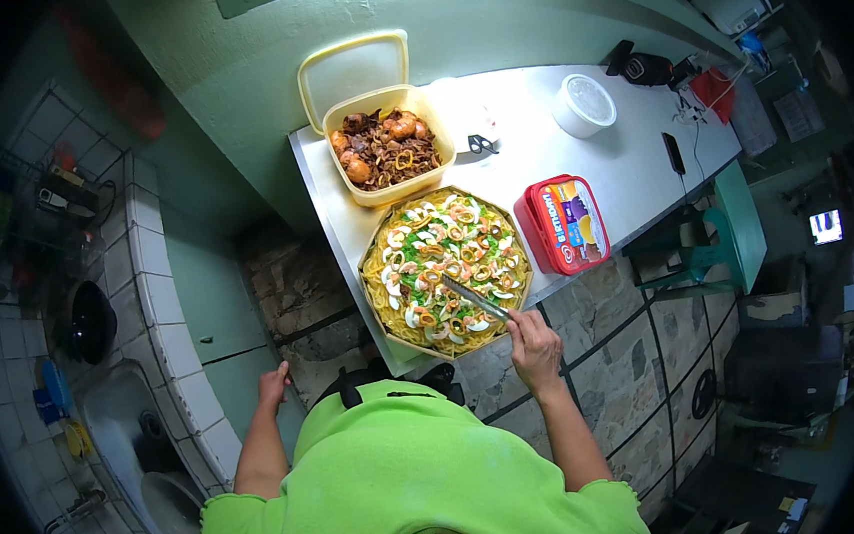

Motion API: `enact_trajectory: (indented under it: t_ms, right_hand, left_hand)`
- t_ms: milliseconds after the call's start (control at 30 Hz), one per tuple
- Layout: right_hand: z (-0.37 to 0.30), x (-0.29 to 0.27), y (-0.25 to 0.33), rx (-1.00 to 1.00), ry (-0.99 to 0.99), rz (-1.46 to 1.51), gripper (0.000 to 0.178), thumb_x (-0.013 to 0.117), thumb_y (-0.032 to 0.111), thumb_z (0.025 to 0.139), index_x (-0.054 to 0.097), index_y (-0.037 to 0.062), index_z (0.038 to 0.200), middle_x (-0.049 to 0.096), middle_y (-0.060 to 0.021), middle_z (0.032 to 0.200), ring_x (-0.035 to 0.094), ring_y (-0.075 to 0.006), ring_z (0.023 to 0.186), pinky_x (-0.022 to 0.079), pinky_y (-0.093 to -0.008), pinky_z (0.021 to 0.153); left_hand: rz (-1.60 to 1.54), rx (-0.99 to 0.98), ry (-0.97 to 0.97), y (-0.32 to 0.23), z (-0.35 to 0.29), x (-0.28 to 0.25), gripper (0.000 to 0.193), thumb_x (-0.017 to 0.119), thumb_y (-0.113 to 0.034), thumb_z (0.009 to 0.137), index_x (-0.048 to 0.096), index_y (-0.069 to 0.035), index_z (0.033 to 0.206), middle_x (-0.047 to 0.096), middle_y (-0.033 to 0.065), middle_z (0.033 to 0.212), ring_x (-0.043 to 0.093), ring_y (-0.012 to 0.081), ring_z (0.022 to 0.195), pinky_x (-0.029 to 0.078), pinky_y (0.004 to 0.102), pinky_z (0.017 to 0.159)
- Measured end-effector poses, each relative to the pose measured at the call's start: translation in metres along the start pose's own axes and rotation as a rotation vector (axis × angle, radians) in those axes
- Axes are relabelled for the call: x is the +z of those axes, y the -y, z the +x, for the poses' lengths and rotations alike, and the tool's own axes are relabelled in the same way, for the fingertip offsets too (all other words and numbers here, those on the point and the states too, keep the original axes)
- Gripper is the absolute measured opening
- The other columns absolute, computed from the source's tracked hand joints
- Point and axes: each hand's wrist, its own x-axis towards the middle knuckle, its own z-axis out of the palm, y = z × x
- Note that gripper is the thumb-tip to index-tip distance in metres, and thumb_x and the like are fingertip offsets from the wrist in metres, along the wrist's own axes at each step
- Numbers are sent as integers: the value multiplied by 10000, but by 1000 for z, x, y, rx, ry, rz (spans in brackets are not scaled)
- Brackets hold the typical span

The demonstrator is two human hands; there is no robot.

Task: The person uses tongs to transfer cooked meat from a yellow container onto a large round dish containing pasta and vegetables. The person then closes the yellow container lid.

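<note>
Between the thumb and fingers of my right hand (536, 349) is a pair of metal tongs (478, 299). Their tips touch the topping near the middle of a big octagonal tray of yellow noodles (401, 341). Egg slices, squid rings, shrimp and chopped greens cover the noodles. Behind the tray stands a square yellow tub (444, 155) with brown strips, rings and orange shrimp in it. Its pale lid (356, 70) stands up against the wall. My left hand (274, 385) hangs beside my body, away from the table, with its fingers curled in and nothing visible in them.
On the white table (523, 89) are a red lidded tub (562, 226), a round white container (585, 106), black scissors (482, 144) and a phone (674, 153) on a cable. A tiled counter with a sink (124, 431) runs along my left. A green chair (697, 256) stands at the right.
</note>
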Motion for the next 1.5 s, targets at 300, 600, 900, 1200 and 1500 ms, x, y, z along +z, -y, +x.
enact_trajectory:
  t_ms: [300, 600, 900, 1200, 1500]
  right_hand:
    - [34, 9, -1, -43, 53, -61, 159, 612, 177, 891, 654, 73, 1004, 620, -103, 863, 636, -323, 719, 497, -407, 622]
    - [48, 16, 6, -3, 59, -56, 144, 607, 193, 897, 660, 90, 983, 620, -96, 856, 636, -317, 711, 497, -403, 619]
    - [20, -5, 19, 73, 130, -17, 136, 611, 199, 897, 660, 97, 973, 620, -100, 867, 635, -329, 704, 496, -423, 618]
    - [16, -11, 16, 89, 102, -4, 142, 599, 205, 906, 668, 96, 964, 617, -106, 849, 634, -327, 722, 495, -420, 630]
    - [6, -41, 3, 209, 146, -60, 188, 571, 255, 924, 671, 105, 978, 608, -103, 871, 630, -337, 749, 492, -430, 655]
  left_hand:
    - [-29, -52, -40, 20, -9, -2, 575, 646, -570, 823, 614, -19, 662, 549, 72, 661, 559, 214, 592, 497, 343, 455]
    - [-45, -39, -16, 17, -6, 0, 571, 639, -576, 827, 610, -26, 671, 545, 66, 663, 552, 194, 595, 495, 330, 464]
    - [-9, -35, -14, 10, 1, -5, 568, 642, -563, 829, 599, -26, 647, 543, 75, 642, 538, 201, 558, 489, 333, 455]
    - [-10, -15, -5, -4, 5, -1, 562, 656, -553, 823, 617, -16, 662, 524, 66, 620, 541, 205, 554, 491, 341, 450]
    - [1, 13, 18, -8, 9, -4, 557, 654, -548, 828, 609, -20, 655, 553, 78, 644, 552, 208, 576, 482, 342, 443]
